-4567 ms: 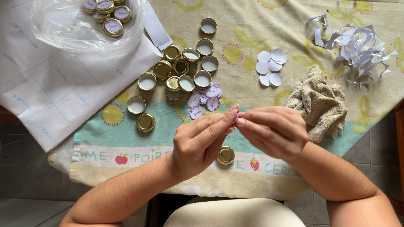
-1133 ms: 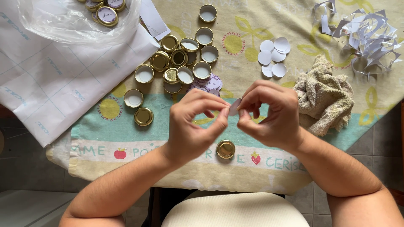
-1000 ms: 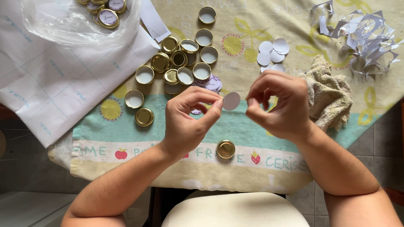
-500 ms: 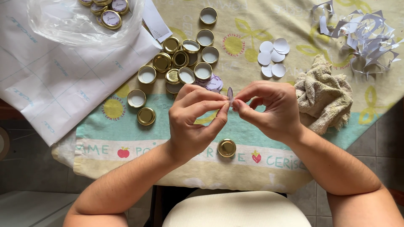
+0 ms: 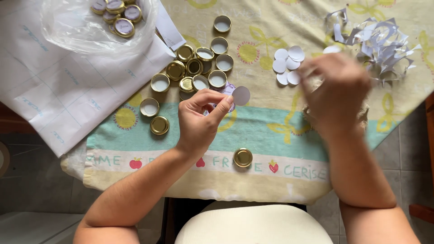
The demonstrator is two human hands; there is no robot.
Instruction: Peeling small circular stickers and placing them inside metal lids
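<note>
A round white sticker [image 5: 241, 95] is pinched at its edge between the thumb and forefinger of the left hand [image 5: 197, 119], held above the fruit-printed tablecloth [image 5: 271, 131]. The sticker's other face is turned away and cannot be seen. The right hand [image 5: 335, 92] is blurred; whether its fingers are apart or together cannot be told, though a small white piece [image 5: 332, 49] is seen at its fingertips. A beige towel [image 5: 361, 118] is almost wholly hidden beneath that hand.

At 6 o'clock from the sticker a single gold lid [image 5: 242, 157] lies on the cloth. At 10 o'clock a cluster of gold lids [image 5: 194, 72] is spread, and printed purple stickers [image 5: 229, 86] are partly covered by it and by the left fingers. At 2 o'clock white paper discs [image 5: 287, 64] are piled, with paper scraps [image 5: 384, 43] further right. At 10 o'clock, far off, a clear plastic bag [image 5: 90, 31] with labelled lids [image 5: 120, 16] is cut off by the top edge, resting on a white backing sheet [image 5: 68, 86].
</note>
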